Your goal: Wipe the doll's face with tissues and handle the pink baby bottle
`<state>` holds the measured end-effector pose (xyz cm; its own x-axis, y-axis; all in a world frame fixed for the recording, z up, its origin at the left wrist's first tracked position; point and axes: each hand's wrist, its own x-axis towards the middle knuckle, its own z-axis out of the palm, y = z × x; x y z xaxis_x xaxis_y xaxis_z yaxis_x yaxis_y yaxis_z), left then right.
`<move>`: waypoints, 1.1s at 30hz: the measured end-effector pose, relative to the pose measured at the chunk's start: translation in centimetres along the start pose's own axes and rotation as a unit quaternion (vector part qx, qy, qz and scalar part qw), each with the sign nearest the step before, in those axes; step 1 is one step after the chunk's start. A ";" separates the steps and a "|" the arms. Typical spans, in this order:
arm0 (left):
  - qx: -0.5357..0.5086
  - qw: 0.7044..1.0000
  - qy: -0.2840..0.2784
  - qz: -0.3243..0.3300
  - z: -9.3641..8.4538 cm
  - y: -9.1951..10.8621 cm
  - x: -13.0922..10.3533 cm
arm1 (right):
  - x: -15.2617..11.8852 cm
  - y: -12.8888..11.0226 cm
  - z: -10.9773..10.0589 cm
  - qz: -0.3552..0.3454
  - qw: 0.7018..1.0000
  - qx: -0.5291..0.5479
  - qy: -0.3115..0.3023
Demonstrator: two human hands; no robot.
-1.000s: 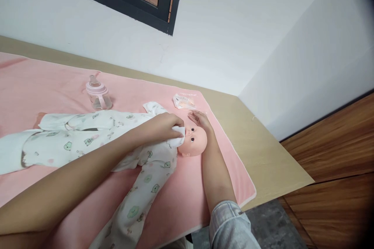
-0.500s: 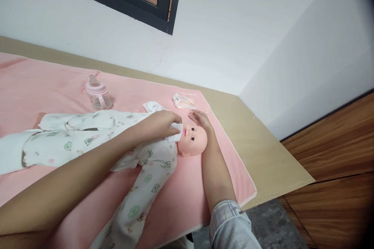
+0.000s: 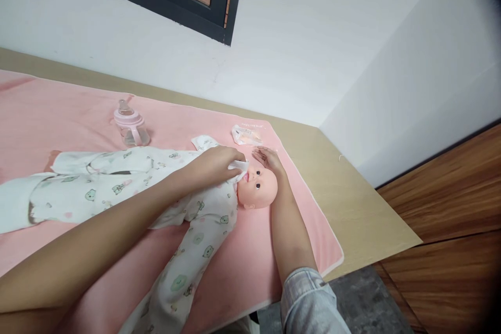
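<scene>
A baby doll (image 3: 259, 190) lies on its back, its bald head toward the right, dressed in a white outfit (image 3: 152, 180) with small green prints. Between the thumb and fingers of my left hand (image 3: 223, 163) is a folded white wipe (image 3: 238, 166), held at the doll's mouth and chin. My right hand (image 3: 270, 159) rests beside the far side of the head, its fingers stretched out, with the forearm curving around the crown. Part of the doll's neck is hidden by the wipe and my left hand.
A pink baby bottle (image 3: 132, 128) stands on the pink blanket (image 3: 235, 271) behind the doll. Near my right hand lies a small clear plastic packet (image 3: 246, 135). The wooden table (image 3: 352, 203) meets a white wall, and brown wood panels (image 3: 450, 182) stand to the right.
The wipe has shifted slightly up from the doll's chin, and its shape between my left fingers has changed. My right hand and the doll stay where they were.
</scene>
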<state>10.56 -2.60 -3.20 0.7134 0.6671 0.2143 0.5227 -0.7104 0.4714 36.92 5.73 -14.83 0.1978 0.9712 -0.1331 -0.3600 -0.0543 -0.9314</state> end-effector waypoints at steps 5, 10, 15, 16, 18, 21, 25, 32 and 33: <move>0.010 1.000 0.015 0.011 0.4 -0.4 0.0 | -0.1 -0.2 0.0 0.007 1.000 -0.003 0.003; -0.001 1.000 0.026 0.016 0.6 -0.6 0.0 | 0.2 0.0 -0.1 0.005 1.000 -0.004 0.004; -0.048 0.999 0.021 0.002 0.2 0.2 -0.2 | 0.3 0.1 -0.2 0.004 1.000 0.003 0.005; -0.058 0.998 0.009 0.001 0.2 0.3 -0.2 | 0.3 0.1 -0.2 0.004 1.000 0.004 0.005; -0.066 0.998 -0.011 0.000 0.2 0.3 -0.3 | 0.2 0.0 -0.1 0.006 1.000 0.007 0.006; -0.064 0.998 -0.025 0.000 0.5 0.2 -0.4 | 0.1 -0.1 0.0 0.008 1.000 0.009 0.006; -0.051 0.999 -0.015 0.003 0.7 0.2 -0.3 | 0.1 0.0 -0.1 0.006 1.000 0.007 0.005; -0.003 1.000 0.010 -0.018 0.3 0.7 -0.2 | 0.5 0.2 -0.3 0.004 1.000 0.002 0.005; -0.001 1.000 0.017 -0.018 0.2 0.7 -0.2 | 0.5 0.2 -0.3 0.003 1.000 0.001 0.004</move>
<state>10.86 -3.27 -3.03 0.6781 0.6994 0.2258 0.5466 -0.6854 0.4811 37.22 6.17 -15.22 0.2030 0.9690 -0.1410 -0.3632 -0.0592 -0.9298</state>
